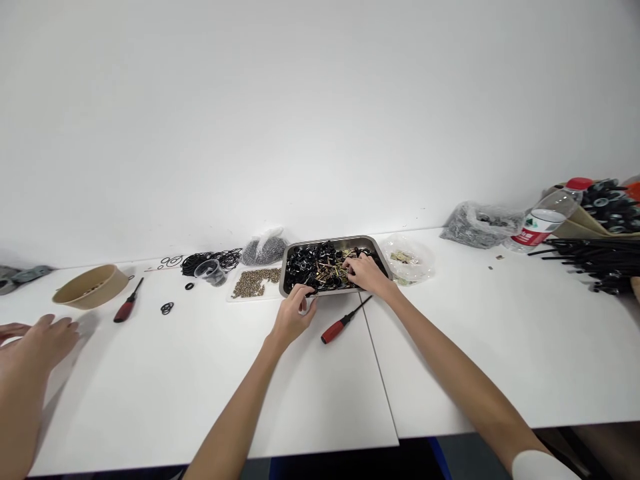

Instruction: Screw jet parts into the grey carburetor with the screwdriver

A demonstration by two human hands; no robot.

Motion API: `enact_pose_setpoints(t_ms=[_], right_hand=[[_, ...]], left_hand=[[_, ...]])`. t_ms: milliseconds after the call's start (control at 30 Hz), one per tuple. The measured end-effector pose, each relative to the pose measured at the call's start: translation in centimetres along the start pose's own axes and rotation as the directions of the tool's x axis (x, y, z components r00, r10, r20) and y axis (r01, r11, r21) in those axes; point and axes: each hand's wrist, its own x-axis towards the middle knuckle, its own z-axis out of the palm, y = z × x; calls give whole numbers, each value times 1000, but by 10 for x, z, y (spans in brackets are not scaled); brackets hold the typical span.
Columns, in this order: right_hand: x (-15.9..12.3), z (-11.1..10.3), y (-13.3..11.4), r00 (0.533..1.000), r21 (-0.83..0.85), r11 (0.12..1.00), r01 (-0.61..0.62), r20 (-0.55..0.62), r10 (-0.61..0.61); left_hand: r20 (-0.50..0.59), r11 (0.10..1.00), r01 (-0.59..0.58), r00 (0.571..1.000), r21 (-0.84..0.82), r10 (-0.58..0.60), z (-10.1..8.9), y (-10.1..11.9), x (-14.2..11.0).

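Observation:
A steel tray (pixel 376 249) at the far middle of the white table holds a heap of small black parts (pixel 310 261) and brass pieces. My left hand (pixel 294 315) rests at the tray's near left rim, fingers curled in a pinch on a small black part. My right hand (pixel 364 272) reaches into the tray's right side, fingers bent down among the parts; what they hold is hidden. A red-handled screwdriver (pixel 341 325) lies on the table between my forearms, just in front of the tray.
Left of the tray lie brass screws (pixel 256 283), a clear cup (pixel 210 271), black rings (pixel 210 259), another red screwdriver (pixel 127 304) and a brown bowl (pixel 91 287). Another person's hand (pixel 35 341) rests far left. Right: plastic bags, a bottle (pixel 545 220), black rods (pixel 590 256).

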Motion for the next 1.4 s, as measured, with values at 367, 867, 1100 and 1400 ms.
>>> enact_pose_setpoints(t_ms=[367, 867, 1100, 1400], right_hand=[[-1, -2, -7, 1000, -54, 998, -28, 10, 29], [-10, -35, -23, 998, 37, 999, 36, 46, -38], [-10, -35, -11, 989, 43, 998, 46, 140, -52], [-6, -31, -5, 935, 116, 983, 140, 310, -170]], left_hand=[[6, 1000, -12, 1000, 12, 12, 2, 1, 0], [32, 1000, -8, 999, 21, 7, 3, -2, -1], [33, 999, -12, 999, 30, 11, 3, -3, -1], [43, 999, -11, 999, 32, 10, 2, -1, 0]])
